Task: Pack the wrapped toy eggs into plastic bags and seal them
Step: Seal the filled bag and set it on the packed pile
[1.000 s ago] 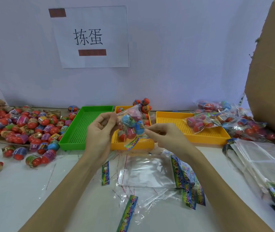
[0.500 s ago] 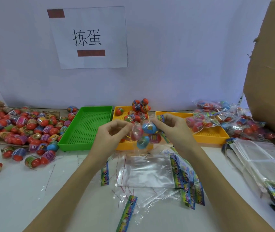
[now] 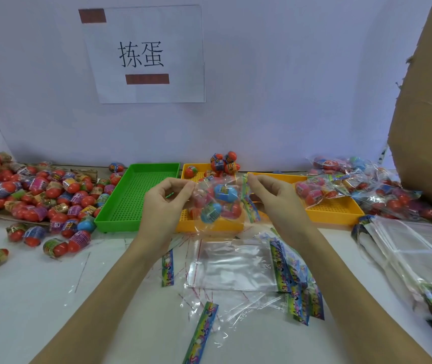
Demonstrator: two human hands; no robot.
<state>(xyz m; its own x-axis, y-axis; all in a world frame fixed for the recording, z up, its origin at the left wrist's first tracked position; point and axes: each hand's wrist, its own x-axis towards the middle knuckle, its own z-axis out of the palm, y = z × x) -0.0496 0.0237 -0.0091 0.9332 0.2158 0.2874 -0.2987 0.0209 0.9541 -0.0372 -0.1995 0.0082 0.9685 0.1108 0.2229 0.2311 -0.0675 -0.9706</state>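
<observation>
White wall behind carries a taped paper sign with two black characters; below it runs the pale bench; both hands are raised above its middle, holding between them a clear plastic bag of wrapped toy eggs; the left hand pinches the bag's left upper edge, the right hand pinches its right edge by the colourful printed strip; behind the bag lie a green perforated plastic tray and two yellow perforated trays; a heap of loose red wrapped eggs lies far left; filled bags lie right; flat empty clear bags lie just below the hands.
</observation>
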